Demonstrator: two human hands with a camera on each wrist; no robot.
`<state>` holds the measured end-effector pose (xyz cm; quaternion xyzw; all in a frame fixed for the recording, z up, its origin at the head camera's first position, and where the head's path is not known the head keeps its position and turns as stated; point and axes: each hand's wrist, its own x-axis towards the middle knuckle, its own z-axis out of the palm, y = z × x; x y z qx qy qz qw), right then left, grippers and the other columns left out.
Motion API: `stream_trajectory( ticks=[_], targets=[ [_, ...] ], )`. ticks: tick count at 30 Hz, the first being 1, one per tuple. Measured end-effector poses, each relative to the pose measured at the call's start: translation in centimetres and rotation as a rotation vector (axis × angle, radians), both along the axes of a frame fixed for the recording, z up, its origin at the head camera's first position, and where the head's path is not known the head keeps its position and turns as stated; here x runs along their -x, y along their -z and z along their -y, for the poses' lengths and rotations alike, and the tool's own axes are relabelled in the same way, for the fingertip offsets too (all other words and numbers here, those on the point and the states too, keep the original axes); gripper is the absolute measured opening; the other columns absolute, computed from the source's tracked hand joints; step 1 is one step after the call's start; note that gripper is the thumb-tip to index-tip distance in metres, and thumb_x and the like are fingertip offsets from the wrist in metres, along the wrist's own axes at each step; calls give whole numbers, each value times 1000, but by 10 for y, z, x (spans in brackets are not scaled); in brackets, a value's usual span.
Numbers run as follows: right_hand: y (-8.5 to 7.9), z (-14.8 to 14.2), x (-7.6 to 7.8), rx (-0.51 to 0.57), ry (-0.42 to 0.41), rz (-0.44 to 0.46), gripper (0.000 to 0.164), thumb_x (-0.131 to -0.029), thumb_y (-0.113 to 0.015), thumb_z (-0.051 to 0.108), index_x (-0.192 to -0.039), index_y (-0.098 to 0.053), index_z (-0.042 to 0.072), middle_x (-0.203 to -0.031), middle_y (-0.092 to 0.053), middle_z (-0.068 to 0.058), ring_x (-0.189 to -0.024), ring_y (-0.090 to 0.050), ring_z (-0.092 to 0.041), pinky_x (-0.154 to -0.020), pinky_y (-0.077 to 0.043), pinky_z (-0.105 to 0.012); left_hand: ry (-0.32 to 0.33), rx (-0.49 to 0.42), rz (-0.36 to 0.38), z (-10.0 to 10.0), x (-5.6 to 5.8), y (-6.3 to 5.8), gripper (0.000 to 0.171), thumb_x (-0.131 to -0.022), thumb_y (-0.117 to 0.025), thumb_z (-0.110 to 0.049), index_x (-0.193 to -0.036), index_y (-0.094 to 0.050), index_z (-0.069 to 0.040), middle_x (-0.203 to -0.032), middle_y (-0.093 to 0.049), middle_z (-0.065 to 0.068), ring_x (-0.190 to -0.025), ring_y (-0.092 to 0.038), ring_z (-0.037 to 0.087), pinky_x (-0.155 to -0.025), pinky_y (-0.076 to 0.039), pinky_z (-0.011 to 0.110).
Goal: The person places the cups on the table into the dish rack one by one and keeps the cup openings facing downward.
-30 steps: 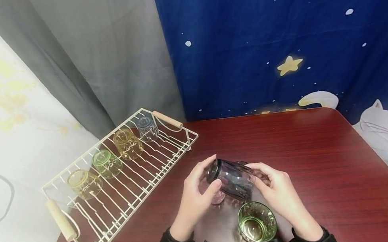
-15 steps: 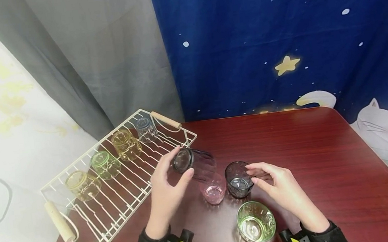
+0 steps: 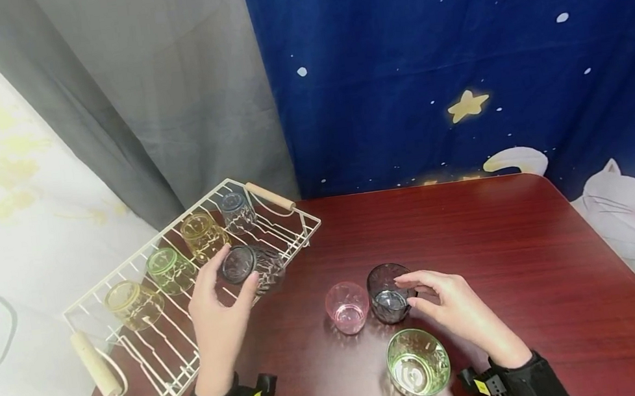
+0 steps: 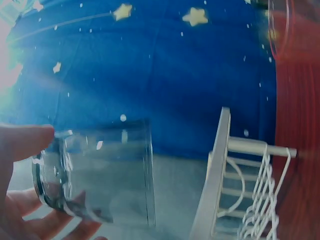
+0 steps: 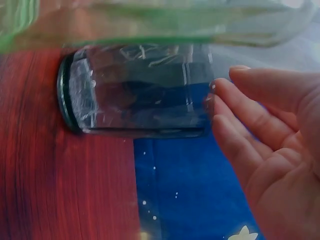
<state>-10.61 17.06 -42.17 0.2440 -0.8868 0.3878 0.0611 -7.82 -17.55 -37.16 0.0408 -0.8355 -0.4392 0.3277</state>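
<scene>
In the head view my left hand [image 3: 222, 316] holds a smoky grey drinking glass [image 3: 269, 270] by its base end, thumb on one side and fingers on the other. Tipped on its side, this glass hangs over the white wire rack [image 3: 195, 362], its mouth pointing away from the palm; the left wrist view shows the glass [image 4: 110, 175] against the curtain. My right hand [image 3: 453, 303] is at the rim of a second smoky glass [image 3: 389, 310], upright on the table. In the right wrist view its loosely bent fingers lie by that glass [image 5: 140, 95], the thumb apart from it.
A pink glass [image 3: 348, 309] and a green glass [image 3: 417, 363] stand upright near the second smoky glass. Upside down along the rack's back are amber [image 3: 134, 305], green [image 3: 172, 271], yellow [image 3: 204, 237] and blue [image 3: 238, 213] glasses. Wooden handles [image 3: 270, 197] cap the rack's ends.
My left hand has carried its smoky glass leftward from between both hands to over the rack. My right hand came off that glass and moved slightly left at the standing glass's rim.
</scene>
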Motion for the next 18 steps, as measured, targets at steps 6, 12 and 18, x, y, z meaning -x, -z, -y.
stream_trajectory(
  ticks=[6, 12, 18],
  targets=[
    [1, 0, 2, -77, -3, -60, 34, -84, -73, 12, -117, -69, 17, -113, -72, 4, -100, -69, -16, -81, -59, -38, -102, -18, -1, 18, -3, 3, 58, -82, -76, -16, -136, -55, -13, -131, -61, 11, -111, -57, 22, -92, -41, 33],
    [1, 5, 2, -105, -16, -69, 36, -82, -76, 15, -117, -69, 21, -113, -72, 5, -103, -68, -15, -79, -56, -33, -182, 20, -16, 35, -6, 4, 64, -81, -76, -14, -139, -51, -9, -136, -58, 15, -121, -55, 32, -101, -42, 46],
    [0, 10, 0, -125, -28, -37, 35, -83, -75, 15, -118, -69, 17, -114, -72, 4, -106, -68, -19, -84, -57, -36, -236, 71, 54, 53, -13, 5, 70, -82, -75, -18, -144, -44, -8, -143, -52, 18, -130, -49, 40, -108, -38, 55]
  ],
)
